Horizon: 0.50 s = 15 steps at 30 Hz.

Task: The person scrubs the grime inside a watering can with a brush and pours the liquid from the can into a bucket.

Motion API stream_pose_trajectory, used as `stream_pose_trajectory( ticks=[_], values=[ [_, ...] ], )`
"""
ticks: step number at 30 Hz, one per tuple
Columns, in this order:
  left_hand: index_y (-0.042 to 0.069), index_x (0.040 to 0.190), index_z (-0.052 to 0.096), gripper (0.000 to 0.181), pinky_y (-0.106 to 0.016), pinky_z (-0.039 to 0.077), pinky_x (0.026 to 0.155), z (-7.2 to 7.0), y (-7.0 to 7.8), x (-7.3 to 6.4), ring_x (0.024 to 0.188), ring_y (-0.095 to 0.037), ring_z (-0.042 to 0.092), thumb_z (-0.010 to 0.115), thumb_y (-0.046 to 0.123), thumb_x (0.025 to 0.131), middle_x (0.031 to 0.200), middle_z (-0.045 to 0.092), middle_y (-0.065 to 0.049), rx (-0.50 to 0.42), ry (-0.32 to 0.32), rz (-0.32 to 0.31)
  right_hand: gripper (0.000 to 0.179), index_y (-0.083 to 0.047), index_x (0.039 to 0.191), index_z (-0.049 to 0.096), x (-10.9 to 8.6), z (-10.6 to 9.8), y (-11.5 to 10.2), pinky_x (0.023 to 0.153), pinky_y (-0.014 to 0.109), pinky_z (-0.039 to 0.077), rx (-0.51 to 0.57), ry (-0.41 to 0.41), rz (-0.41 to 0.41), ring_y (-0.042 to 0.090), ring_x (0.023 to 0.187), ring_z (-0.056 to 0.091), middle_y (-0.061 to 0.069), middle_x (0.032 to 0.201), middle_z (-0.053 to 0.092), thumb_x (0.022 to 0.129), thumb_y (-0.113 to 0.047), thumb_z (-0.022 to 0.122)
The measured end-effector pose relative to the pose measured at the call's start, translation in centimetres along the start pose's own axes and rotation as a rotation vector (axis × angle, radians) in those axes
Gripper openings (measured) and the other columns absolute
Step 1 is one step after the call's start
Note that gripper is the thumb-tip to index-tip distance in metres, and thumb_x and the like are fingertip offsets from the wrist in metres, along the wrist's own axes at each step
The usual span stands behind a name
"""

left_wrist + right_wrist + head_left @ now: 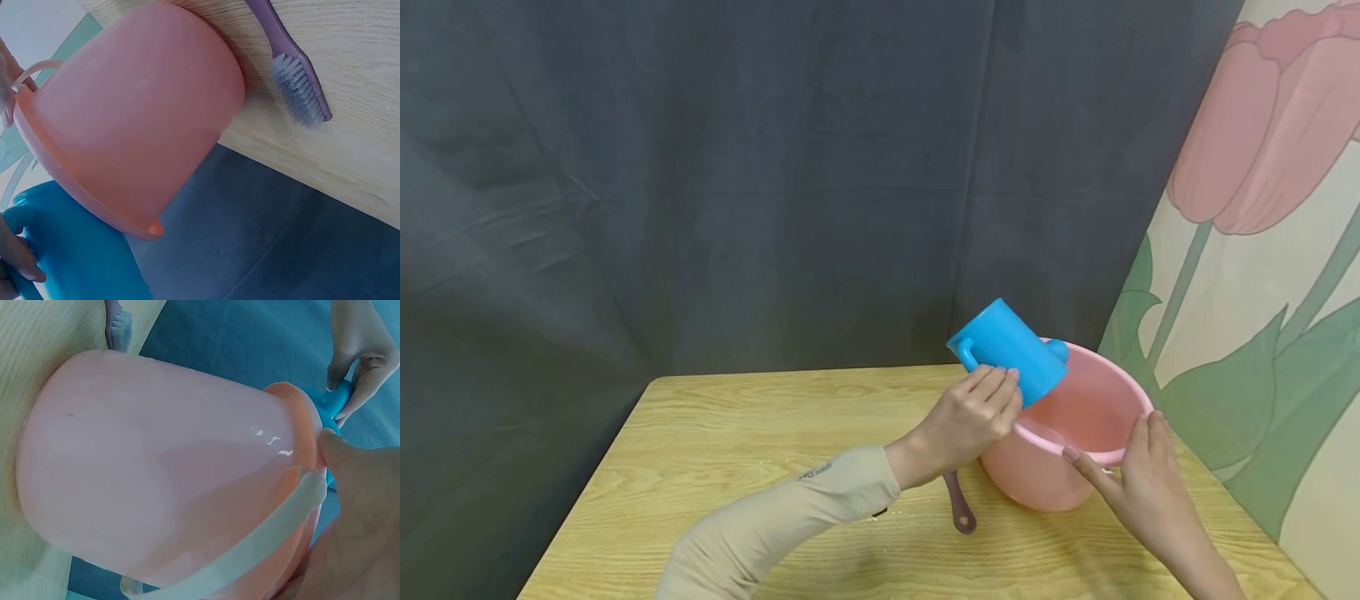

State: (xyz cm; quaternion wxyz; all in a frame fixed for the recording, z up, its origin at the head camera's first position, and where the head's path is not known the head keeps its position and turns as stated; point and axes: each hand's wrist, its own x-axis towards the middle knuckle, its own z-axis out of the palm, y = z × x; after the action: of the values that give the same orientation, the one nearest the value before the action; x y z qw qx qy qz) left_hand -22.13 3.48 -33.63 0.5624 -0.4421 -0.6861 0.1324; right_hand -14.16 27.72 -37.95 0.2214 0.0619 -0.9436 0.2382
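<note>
A blue plastic jug [1011, 346] is tilted over the pink bucket [1037, 479], partly inside the bucket's outline in the head view. My left hand [973, 417] grips the jug by its side handle. A rounded blue part [1057, 350] sticks out near the jug's lower right end. On the bucket's near right rim, my right hand [1153, 487] holds on, thumb on the edge. The right wrist view shows the bucket's pale carry handle [250, 544] hanging against its outer side. Beside the bucket lies a purple brush [300, 81] with grey bristles.
The wooden table [722, 442] carries the bucket and brush, with small wet spots on its surface. A dark curtain [775, 183] hangs behind it. A wall painted with tulips [1247, 333] stands close on the right.
</note>
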Motion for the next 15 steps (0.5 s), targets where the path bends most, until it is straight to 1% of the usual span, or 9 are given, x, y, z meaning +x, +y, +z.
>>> stream_pose_trajectory(
  ticks=[4, 7, 15],
  values=[
    [0.012, 0.101, 0.076, 0.014, -0.030, 0.049, 0.097, 0.00, -0.06, -0.14, 0.103, -0.017, 0.066, 0.064, 0.013, 0.094, 0.110, 0.072, -0.003, 0.005, 0.003, -0.002, 0.102, 0.031, 0.139, 0.006, 0.11, 0.04, -0.10, 0.113, 0.064, 0.001, -0.008, -0.013, -0.010, 0.064, 0.137, 0.002, 0.054, 0.143, 0.002, 0.095, -0.040, 0.065],
    [0.012, 0.101, 0.076, 0.014, -0.030, 0.048, 0.097, 0.06, -0.14, -0.24, 0.103, -0.017, 0.066, 0.064, 0.013, 0.094, 0.110, 0.072, -0.003, 0.002, 0.002, -0.003, 0.101, 0.031, 0.138, 0.009, 0.16, 0.15, -0.13, 0.112, 0.065, 0.002, -0.013, -0.008, -0.015, 0.064, 0.137, 0.004, 0.055, 0.142, 0.005, 0.095, -0.040, 0.065],
    [0.012, 0.100, 0.076, 0.015, -0.029, 0.049, 0.096, 0.06, -0.42, -0.21, 0.103, -0.017, 0.066, 0.063, 0.012, 0.094, 0.109, 0.072, -0.004, 0.009, 0.018, 0.006, 0.102, 0.030, 0.140, 0.005, 0.16, 0.19, -0.02, 0.112, 0.064, 0.000, -0.012, -0.025, 0.008, 0.063, 0.137, 0.002, 0.054, 0.143, 0.002, 0.096, -0.042, 0.064]
  ],
)
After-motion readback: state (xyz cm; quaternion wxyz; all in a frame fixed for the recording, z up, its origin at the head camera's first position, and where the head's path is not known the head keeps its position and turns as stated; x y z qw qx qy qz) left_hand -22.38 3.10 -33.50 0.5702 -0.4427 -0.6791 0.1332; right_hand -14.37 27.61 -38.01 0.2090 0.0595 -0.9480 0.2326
